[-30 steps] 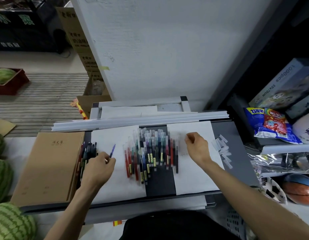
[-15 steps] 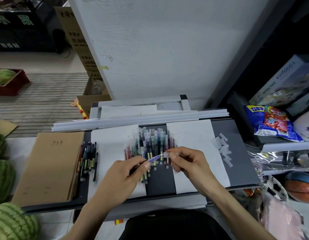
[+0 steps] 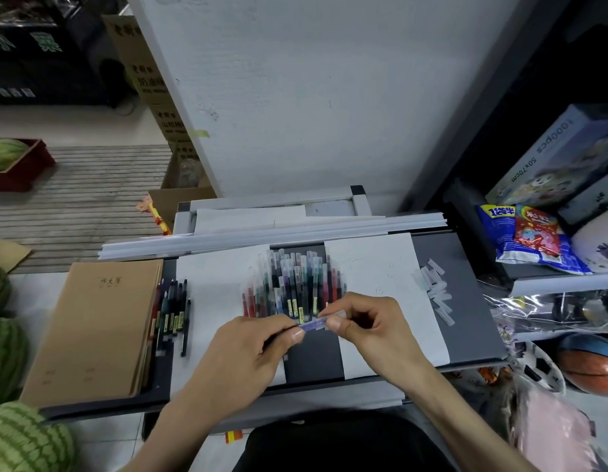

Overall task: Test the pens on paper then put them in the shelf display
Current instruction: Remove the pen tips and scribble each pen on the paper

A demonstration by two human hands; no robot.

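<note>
pinching a purple pen point(image 3: 313, 324) at its two ends, both hands are meeting just over the near edge of the pen pile point(image 3: 295, 284) in the head view. the left hand point(image 3: 248, 352) is curling its fingers round the dark rear part of the barrel, while the right hand point(image 3: 374, 330) is gripping the clear cap end between thumb and forefinger; whether the cap is seated or loose is not showing. the pen is being held crosswise above the dark bench point(image 3: 466, 267), over the gap between two white papers: the left sheet point(image 3: 217, 284) is lying partly under the left hand, and the right sheet point(image 3: 374, 264), bearing faint scribbles, is lying under the right wrist. the hands are covering the near ends of some piled pens. a row of dark pens point(image 3: 171, 311) is lying beside a stack of brown notebooks point(image 3: 94, 321) at the left. loose clear caps point(image 3: 435, 291) are lying scattered beyond the right sheet. white strips point(image 3: 261, 238) are lying along the far edge. watermelons point(image 3: 20, 441) are sitting at the left, snack bags point(image 3: 527, 236) and a basketball point(image 3: 589, 362) at the right.
</note>
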